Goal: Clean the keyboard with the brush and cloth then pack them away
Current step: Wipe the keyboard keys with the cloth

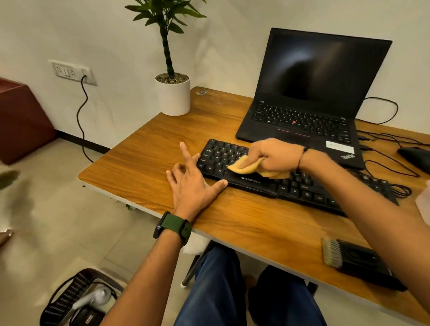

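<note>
Brush [356, 261]: near table [243, 224] edge, handle partly hidden behind right forearm. Left hand [192, 180]: fingers spread, flat beside black keyboard [277, 174], thumb touching its front edge. Right hand [274, 156]: grips bunched yellow cloth [248, 166] on keys, covering the middle keys.

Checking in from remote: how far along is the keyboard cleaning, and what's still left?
Brushing may be finished: the brush lies idle near the table's front edge. In hand is the wiping: the right hand presses the yellow cloth onto the keyboard's left half, while the left hand steadies its left end. Left: the rest of the keys, then packing away brush and cloth.
</note>
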